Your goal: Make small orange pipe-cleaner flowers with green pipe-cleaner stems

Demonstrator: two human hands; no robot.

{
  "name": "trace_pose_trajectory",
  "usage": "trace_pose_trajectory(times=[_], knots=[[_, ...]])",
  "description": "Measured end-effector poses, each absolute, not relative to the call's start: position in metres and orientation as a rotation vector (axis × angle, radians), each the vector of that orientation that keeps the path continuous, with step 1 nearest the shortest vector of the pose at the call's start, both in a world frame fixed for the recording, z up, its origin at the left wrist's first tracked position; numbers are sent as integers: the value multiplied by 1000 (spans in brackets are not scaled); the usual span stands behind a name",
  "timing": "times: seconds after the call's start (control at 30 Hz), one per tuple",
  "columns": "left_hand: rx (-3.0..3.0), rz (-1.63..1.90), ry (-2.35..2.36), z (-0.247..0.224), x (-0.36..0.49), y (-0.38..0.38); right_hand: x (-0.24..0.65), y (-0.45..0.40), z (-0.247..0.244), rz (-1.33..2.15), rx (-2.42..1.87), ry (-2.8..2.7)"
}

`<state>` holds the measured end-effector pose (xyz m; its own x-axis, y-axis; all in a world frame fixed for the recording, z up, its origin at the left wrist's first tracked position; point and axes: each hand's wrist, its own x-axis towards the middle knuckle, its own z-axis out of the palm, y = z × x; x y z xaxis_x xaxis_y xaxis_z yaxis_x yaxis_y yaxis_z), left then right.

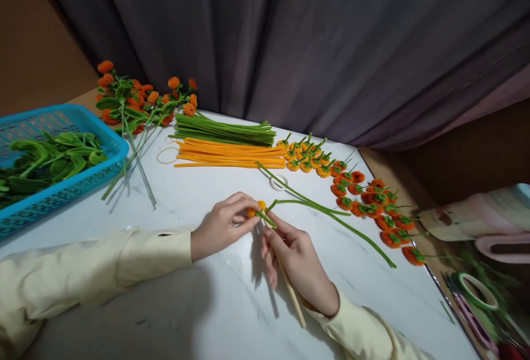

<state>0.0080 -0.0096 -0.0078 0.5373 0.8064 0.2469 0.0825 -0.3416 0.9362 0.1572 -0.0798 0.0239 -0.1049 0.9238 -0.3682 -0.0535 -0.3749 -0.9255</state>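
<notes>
Between the fingertips of my left hand (pixel 227 221) is a small yellow-orange pipe-cleaner flower (pixel 252 212), held over the white table. My right hand (pixel 296 252) pinches a thin wooden stick (pixel 290 289), whose upper end meets the flower; its lower end slants toward me. A green pipe cleaner (pixel 351 226) runs from the flower, past my right fingers, and bends away to the right. Another green pipe cleaner (pixel 296 189) lies just beyond my hands, near a white ring of tape (pixel 279 183).
Green (pixel 223 130) and orange pipe-cleaner bundles (pixel 232 153) lie behind my hands. Yellow (pixel 306 165) and red-orange flower heads (pixel 375 210) stretch rightward. At left are a blue basket (pixel 124 147) of green leaves and finished orange flowers (pixel 136 100). Green tape (pixel 476 291) and pink-handled scissors (pixel 476 321) sit at right.
</notes>
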Motion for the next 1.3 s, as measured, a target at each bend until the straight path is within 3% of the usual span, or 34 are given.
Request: trace_pose_trajectory(times=[0.27, 0.7, 1.1, 1.3], knots=[[1734, 870, 755, -4, 9, -10, 158, -86, 17, 1189, -1569, -1508], [1633, 806, 768, -5, 10, -8, 161, -86, 17, 623, -1476, -1966], [1537, 788, 709, -5, 11, -5, 168, -81, 18, 678, -1531, -1916], [1422, 751, 639, -5, 11, -4, 172, -81, 17, 528, -1434, -2070]])
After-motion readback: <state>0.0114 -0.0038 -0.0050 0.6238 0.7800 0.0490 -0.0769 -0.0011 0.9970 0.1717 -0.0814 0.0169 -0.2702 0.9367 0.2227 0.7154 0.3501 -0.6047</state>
